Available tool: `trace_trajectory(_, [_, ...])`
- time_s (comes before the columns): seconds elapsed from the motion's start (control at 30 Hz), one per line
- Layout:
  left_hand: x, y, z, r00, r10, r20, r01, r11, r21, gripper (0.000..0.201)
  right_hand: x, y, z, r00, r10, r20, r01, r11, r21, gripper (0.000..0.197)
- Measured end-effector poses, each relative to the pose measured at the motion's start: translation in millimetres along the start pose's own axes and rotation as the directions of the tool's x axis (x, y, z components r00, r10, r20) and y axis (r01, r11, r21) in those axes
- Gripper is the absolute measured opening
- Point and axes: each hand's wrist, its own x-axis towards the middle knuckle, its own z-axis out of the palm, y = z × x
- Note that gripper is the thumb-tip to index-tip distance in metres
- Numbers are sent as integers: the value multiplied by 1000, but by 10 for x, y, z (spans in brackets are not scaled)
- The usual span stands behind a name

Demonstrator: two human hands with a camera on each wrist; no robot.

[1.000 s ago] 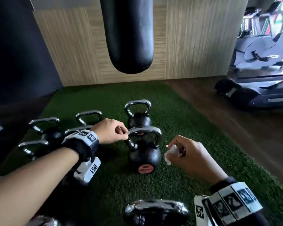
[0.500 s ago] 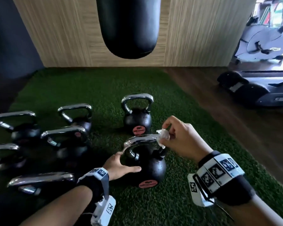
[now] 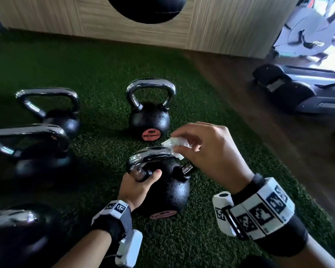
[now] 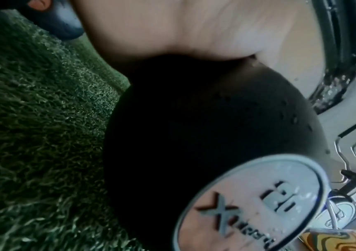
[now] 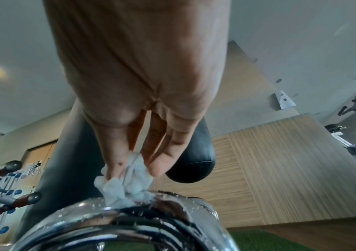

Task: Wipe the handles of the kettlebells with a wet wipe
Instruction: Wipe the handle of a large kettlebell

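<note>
A black kettlebell with a chrome handle stands on the green turf in front of me. My left hand grips the left base of that handle, thumb across the ball. My right hand pinches a crumpled white wet wipe and presses it on the right end of the handle top. In the right wrist view the wipe sits on the wet chrome handle under my fingertips. The left wrist view shows the kettlebell ball and its round label.
A second kettlebell stands just behind, and several more crowd the left side of the turf. A black punching bag hangs ahead before a wood-panel wall. Treadmills stand on the wood floor at right.
My left hand slid from the ball's side up to grip the handle's left base. My right hand keeps the wipe on the handle top. The head view has dipped closer.
</note>
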Motion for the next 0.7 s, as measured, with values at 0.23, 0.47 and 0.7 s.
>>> trace_trajectory(0.23, [-34, -17, 28, 997, 70, -25, -71, 997, -25, 46, -175, 135, 220, 991, -18, -133, 21, 1000, 23, 24])
trace_trajectory(0.47, [-23, 45, -1, 994, 94, 51, -92, 994, -56, 39, -293, 433, 106, 964, 112, -242, -86, 989, 117, 22])
trace_trajectory(0.7, [-48, 65, -15, 1000, 8, 30, -6, 998, -59, 36, -420, 616, 222, 949, 134, -285, -89, 983, 163, 31])
